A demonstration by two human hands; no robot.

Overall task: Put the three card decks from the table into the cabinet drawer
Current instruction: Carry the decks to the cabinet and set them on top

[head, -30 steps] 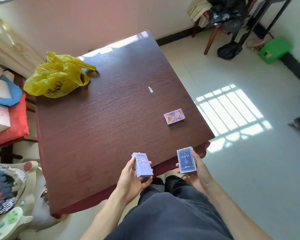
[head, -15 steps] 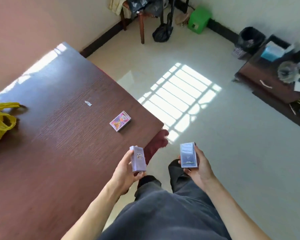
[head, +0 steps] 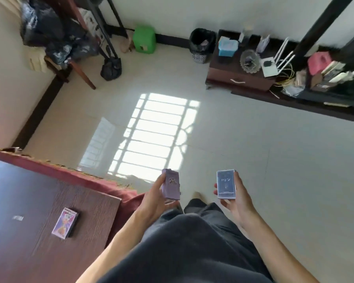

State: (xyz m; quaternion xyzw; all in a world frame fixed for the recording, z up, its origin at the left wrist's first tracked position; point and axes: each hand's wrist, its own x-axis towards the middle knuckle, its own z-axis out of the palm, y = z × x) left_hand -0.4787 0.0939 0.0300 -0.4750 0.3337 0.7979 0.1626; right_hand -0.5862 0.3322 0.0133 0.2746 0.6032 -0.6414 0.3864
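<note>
My left hand (head: 153,203) grips a lilac card deck (head: 170,184), held upright over the floor just past the table corner. My right hand (head: 236,199) holds a dark blue card deck (head: 226,184), face toward me, at the same height. A third, pink-and-purple deck (head: 64,223) lies flat on the dark wooden table (head: 29,201) at the lower left, apart from both hands. Far across the floor at the upper right stands a low dark cabinet (head: 223,66), its drawer (head: 238,81) shut, with a pale handle.
The cabinet top carries a teal box (head: 227,46), a glass dish and a white router. A black waste bin (head: 201,44) and a green stool (head: 144,38) stand by the far wall. A chair heaped with dark bags (head: 55,37) is upper left. Sunlit tile floor (head: 151,129) lies between.
The view has swung right, away from the table: the cabinet has come into sight and the yellow bag has left it. Both hands keep their decks, now over the floor.
</note>
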